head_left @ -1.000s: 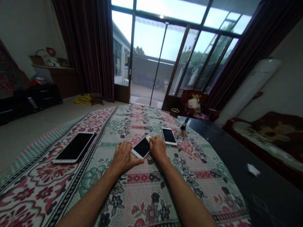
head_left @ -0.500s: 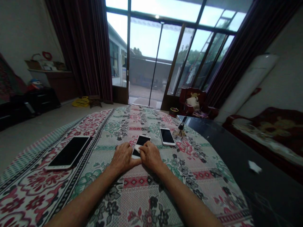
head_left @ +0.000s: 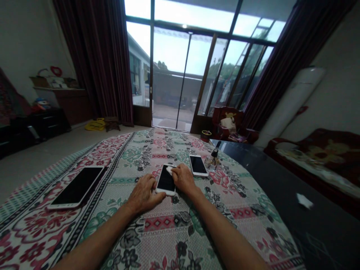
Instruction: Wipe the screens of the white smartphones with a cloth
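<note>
A white phone [head_left: 165, 181] with a black screen lies face up on the patterned tablecloth [head_left: 165, 240]. My left hand [head_left: 144, 193] is at its left side, thumb along the lower edge and fingers by the left edge. In my right hand [head_left: 184, 179] a small white cloth [head_left: 169, 170] is pinched against the upper part of the screen. Just right of that hand lies a second white phone [head_left: 198, 165]. Far to the left is a white tablet [head_left: 77, 187], its screen dark and facing up.
A glass jar [head_left: 212, 163] with a dark brush-like item stands beyond the second phone. To the right, a black surface [head_left: 270, 180] holds a white scrap [head_left: 304, 201]. Wooden seats and a glass door lie farther off.
My right hand has moved the cloth up the screen, uncovering its lower part. My left hand's thumb and fingers are spread a little wider. The view has shifted slightly.
</note>
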`<action>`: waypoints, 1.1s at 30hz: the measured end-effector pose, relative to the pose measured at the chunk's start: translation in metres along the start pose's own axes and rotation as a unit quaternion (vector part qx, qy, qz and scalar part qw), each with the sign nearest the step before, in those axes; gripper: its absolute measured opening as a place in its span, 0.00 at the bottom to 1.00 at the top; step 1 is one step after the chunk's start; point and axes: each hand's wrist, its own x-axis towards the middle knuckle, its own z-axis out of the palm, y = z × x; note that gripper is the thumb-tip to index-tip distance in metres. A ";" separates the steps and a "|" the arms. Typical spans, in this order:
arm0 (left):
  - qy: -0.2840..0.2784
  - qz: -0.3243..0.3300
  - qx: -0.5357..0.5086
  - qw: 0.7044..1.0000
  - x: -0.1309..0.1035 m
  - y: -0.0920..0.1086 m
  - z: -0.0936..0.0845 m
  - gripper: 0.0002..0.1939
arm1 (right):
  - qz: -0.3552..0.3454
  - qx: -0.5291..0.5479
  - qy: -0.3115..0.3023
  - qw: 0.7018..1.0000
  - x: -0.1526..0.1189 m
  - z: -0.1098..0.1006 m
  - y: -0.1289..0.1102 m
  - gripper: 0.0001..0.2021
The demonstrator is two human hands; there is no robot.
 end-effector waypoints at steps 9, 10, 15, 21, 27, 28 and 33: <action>-0.004 0.040 -0.118 0.992 -0.003 -0.020 0.001 0.10 | -0.086 0.066 -0.002 0.994 -0.038 -0.003 -0.012 0.10; -0.007 0.038 -0.121 0.992 -0.002 -0.021 0.003 0.09 | -0.089 0.066 -0.008 0.994 -0.035 -0.002 -0.015 0.10; -0.015 0.029 -0.122 0.992 0.000 -0.022 0.004 0.07 | -0.081 0.017 -0.030 0.996 0.002 0.005 -0.018 0.13; -0.018 0.017 -0.121 0.992 0.002 -0.019 0.000 0.08 | -0.019 -0.052 -0.053 0.997 0.044 0.006 -0.018 0.16; -0.018 0.004 -0.104 0.994 0.003 -0.018 0.002 0.08 | -0.099 -0.050 -0.058 0.992 0.017 -0.001 -0.021 0.15; -0.018 -0.001 -0.102 0.995 0.003 -0.019 0.003 0.08 | -0.114 -0.041 -0.063 0.991 0.007 -0.003 -0.021 0.15; -0.011 -0.012 -0.098 0.995 0.004 -0.020 0.006 0.09 | -0.175 0.017 -0.097 0.980 -0.033 -0.015 -0.022 0.11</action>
